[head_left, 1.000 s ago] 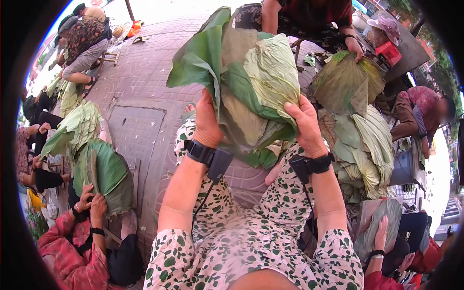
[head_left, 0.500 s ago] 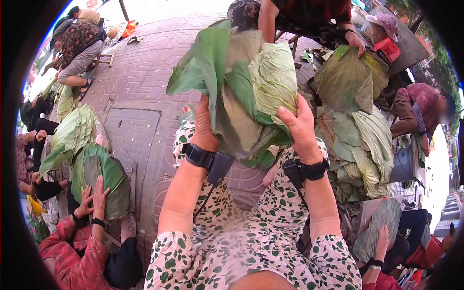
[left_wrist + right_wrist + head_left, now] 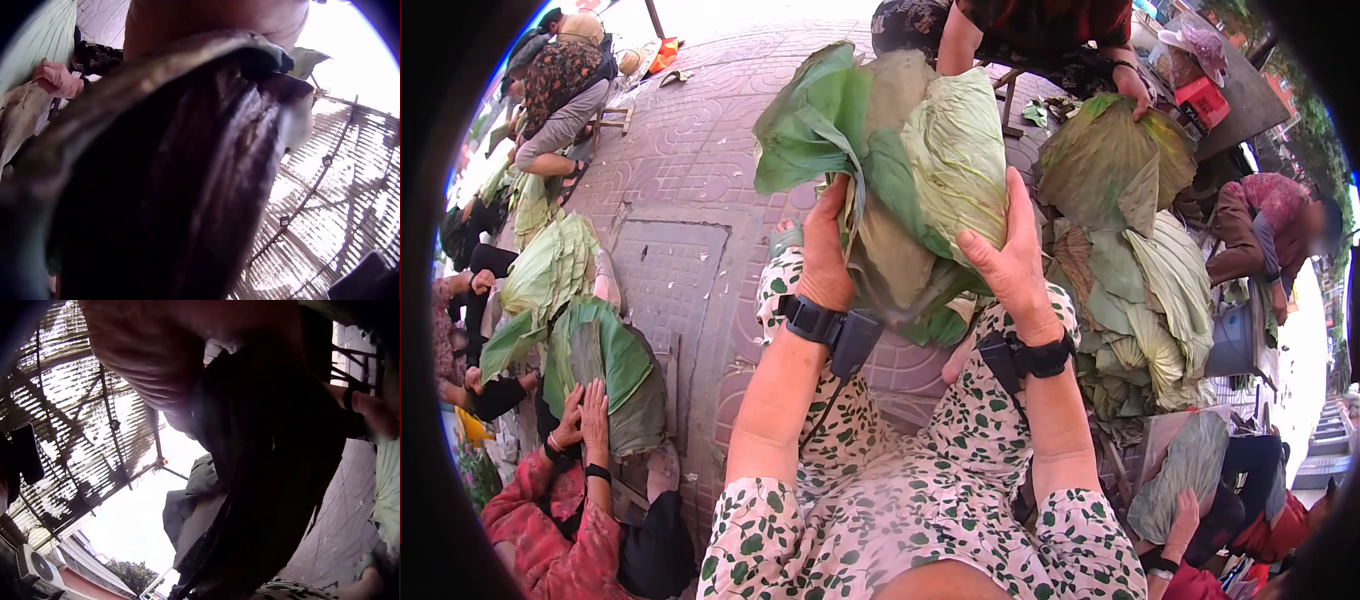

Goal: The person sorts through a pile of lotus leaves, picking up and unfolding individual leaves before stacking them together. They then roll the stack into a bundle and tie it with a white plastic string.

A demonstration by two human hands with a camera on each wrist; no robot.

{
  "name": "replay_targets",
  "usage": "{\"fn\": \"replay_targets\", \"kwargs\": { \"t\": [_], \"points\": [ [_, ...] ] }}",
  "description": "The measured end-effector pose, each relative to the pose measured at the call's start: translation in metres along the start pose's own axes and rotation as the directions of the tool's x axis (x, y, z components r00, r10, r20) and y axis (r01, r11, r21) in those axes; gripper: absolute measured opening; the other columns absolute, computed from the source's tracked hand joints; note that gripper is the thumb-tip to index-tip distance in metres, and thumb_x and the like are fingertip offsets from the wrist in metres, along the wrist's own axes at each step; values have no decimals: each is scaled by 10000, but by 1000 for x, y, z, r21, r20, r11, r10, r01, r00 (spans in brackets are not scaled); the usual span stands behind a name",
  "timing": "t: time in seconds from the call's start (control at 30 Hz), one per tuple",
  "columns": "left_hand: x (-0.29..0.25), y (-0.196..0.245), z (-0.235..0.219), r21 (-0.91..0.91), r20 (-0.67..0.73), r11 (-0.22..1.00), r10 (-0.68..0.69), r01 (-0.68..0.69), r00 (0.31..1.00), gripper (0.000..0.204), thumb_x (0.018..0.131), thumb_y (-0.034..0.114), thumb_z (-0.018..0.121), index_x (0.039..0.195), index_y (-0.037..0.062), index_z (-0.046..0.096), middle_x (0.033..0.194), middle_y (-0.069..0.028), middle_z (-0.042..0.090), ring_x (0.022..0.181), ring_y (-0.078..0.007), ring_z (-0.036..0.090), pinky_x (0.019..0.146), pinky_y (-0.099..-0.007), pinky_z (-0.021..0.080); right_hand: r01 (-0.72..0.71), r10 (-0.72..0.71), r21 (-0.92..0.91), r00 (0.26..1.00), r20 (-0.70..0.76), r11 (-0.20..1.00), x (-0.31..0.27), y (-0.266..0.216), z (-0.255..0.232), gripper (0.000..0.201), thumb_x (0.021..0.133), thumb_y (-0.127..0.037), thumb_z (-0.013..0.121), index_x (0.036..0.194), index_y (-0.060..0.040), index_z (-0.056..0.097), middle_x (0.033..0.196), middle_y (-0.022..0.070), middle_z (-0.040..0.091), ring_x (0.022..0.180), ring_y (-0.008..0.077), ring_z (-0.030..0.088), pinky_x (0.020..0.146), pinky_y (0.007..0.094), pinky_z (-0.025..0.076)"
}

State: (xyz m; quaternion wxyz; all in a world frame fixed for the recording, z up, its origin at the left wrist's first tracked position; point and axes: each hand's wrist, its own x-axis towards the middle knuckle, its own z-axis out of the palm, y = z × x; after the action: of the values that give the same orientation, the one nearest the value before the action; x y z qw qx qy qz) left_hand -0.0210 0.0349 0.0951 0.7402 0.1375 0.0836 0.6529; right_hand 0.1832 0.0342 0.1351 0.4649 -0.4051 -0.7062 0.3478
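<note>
A stack of large folded lotus leaves [image 3: 960, 150], pale green, dark green and brown, is held up in front of my lap in the head view. My left hand [image 3: 828, 250] grips its lower left edge, with its fingers hidden behind the leaves. On the lower right, my right hand [image 3: 1012, 265] holds the stack with the thumb on the front face and fingers along the side. At the upper left a loose green leaf flap [image 3: 810, 130] flares outward. Both wrist views show the leaves' dark underside [image 3: 187, 187] close up, below the palms.
A tall pile of lotus leaves [image 3: 1150, 310] stands at my right, where a person opposite holds a brown-green leaf [image 3: 1100, 165]. People at the left handle other leaf stacks [image 3: 605, 375]. A blue bucket [image 3: 1233, 345] is far right. Paving [image 3: 690, 160] lies ahead.
The leaf stack has come slightly lower and closer over the last second. My right hand has shifted from the right edge inward, its fingers now straighter along the side.
</note>
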Motion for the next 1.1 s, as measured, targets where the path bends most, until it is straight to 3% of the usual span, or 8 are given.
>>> {"fn": "replay_targets", "kwargs": {
  "t": [0.1,0.23,0.47,0.53,0.63,0.97,1.07,1.1],
  "points": [
    [1,1,-2,-7,22,1000,-15,15,1000,408,943,321,386,1199,23,494,1166,-129,564,1057,-271,547,949,-400,423,0,16,-110,989,150,994,-2,-1,-3,997,726,-450,699,1399,36,146,1383,232,279,1291,306,290,1068,356,228],
    [-1,2,-5,-26,53,999,-26,28,998,409,941,330,393,1188,22,500,1152,-126,571,1040,-266,557,934,-394,436,49,-3,-189,972,235,981,-3,-6,-1,910,711,-272,715,1390,30,189,1371,219,296,1282,324,299,1070,353,228],
    [-3,3,-8,-40,110,998,-53,58,993,407,940,329,386,1172,16,505,1136,-133,578,1023,-273,566,920,-394,446,-3,46,-230,982,181,973,-3,-2,4,830,701,-181,691,1369,26,243,1331,209,349,1254,316,336,1050,341,266],
    [-5,2,-6,-55,125,996,-64,71,990,407,939,327,385,1170,14,505,1131,-136,580,1018,-275,568,918,-396,449,86,-31,-243,975,220,966,-3,-1,4,789,708,-183,687,1349,28,278,1288,213,380,1222,323,369,1028,344,297],
    [-10,0,10,17,-31,999,-27,28,999,345,922,304,449,1087,18,550,999,-129,631,876,-255,625,799,-376,516,57,22,-273,961,277,960,-4,1,4,700,723,-180,675,1308,14,344,1227,211,413,1166,336,412,990,350,336],
    [-10,-4,7,-17,5,997,-73,73,997,329,915,272,446,1082,6,541,998,-145,625,875,-264,622,812,-395,512,36,-3,-227,990,142,973,-6,19,7,380,759,-126,628,1114,-23,541,1048,158,543,1017,322,513,898,353,400],
    [-11,-5,10,9,-35,998,-60,60,998,326,914,270,447,1078,5,542,990,-143,626,867,-261,623,805,-391,513,-37,53,-166,994,95,985,-6,15,6,304,778,-117,608,1060,-11,568,968,126,576,905,250,563,818,317,438],
    [-11,-4,10,23,-53,999,-47,48,997,324,913,268,447,1075,5,543,986,-142,626,864,-258,623,801,-389,514,-163,169,-80,982,85,983,-7,8,6,283,788,-113,595,1050,-8,571,944,107,576,854,202,561,777,292,445]
  ]
}}
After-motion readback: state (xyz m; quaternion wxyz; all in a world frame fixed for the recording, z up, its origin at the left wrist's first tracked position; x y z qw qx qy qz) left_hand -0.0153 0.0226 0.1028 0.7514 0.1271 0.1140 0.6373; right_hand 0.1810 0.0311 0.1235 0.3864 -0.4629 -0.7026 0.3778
